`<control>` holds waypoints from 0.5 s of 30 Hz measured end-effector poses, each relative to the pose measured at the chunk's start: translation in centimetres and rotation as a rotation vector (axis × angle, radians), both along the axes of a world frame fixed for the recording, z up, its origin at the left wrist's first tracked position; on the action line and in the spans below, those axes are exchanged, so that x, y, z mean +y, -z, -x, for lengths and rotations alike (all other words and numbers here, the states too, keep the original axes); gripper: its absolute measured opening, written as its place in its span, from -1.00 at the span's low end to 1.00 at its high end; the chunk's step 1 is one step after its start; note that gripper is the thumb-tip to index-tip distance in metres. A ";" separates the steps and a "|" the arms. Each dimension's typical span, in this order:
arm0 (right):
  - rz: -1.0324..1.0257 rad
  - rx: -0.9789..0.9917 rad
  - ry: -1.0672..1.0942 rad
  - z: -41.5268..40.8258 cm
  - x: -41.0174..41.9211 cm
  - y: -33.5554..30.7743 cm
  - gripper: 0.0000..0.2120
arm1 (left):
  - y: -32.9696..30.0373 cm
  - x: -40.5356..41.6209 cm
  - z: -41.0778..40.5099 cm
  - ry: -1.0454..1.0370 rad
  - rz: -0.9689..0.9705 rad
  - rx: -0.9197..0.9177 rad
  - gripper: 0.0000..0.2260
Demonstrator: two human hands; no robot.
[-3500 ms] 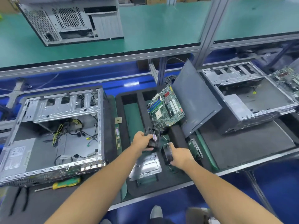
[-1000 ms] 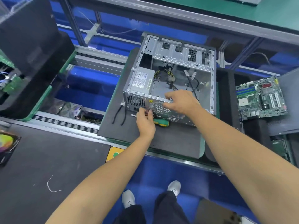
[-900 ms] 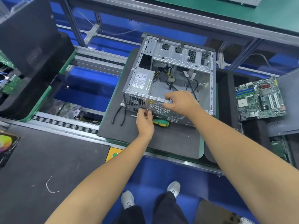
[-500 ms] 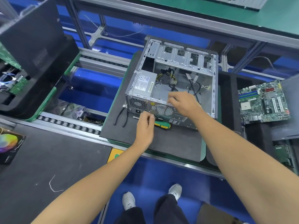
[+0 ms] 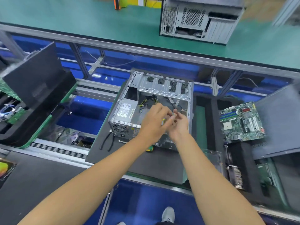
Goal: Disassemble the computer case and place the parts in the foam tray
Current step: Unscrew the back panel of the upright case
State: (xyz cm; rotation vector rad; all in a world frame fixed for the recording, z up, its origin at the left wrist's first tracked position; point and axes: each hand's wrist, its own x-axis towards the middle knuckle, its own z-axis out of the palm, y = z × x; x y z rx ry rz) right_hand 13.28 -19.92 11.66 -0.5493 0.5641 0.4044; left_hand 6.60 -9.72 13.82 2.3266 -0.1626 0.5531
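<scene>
Your left hand (image 5: 154,123) and right hand (image 5: 179,125) meet above the open computer case (image 5: 155,109), fingers curled around something small, blurred beyond naming. Inside the case, left of your hands, the power supply (image 5: 125,113) carries an unreadable label. Right of the case the motherboard (image 5: 241,121) leans in the foam tray (image 5: 211,120).

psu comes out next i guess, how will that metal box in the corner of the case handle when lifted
The power supply is a closed steel box, so likely stiff and heavy for its size. Its bundle of wires trails into the case and will probably flop and snag. Smooth flat sides may be slippery; a two-handed lift seems wise.
</scene>
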 end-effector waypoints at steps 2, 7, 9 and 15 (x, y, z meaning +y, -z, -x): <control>-0.118 0.001 0.034 0.8 -0.9 -0.7 -0.72 | -0.8 -1.9 -1.0 0.007 -0.132 -0.026 -0.83; -0.185 0.005 0.041 0.8 -3.6 -2.1 -0.63 | -0.9 -4.3 -2.1 -0.064 -0.349 -0.008 -0.86; -0.189 0.024 0.071 0.6 -4.7 -2.3 -0.63 | -0.6 -4.9 -2.2 -0.033 -0.375 -0.014 -0.87; -0.071 0.038 0.125 -0.4 -10.0 -0.6 -0.64 | 0.8 -6.3 -2.6 0.027 -0.267 0.033 -0.77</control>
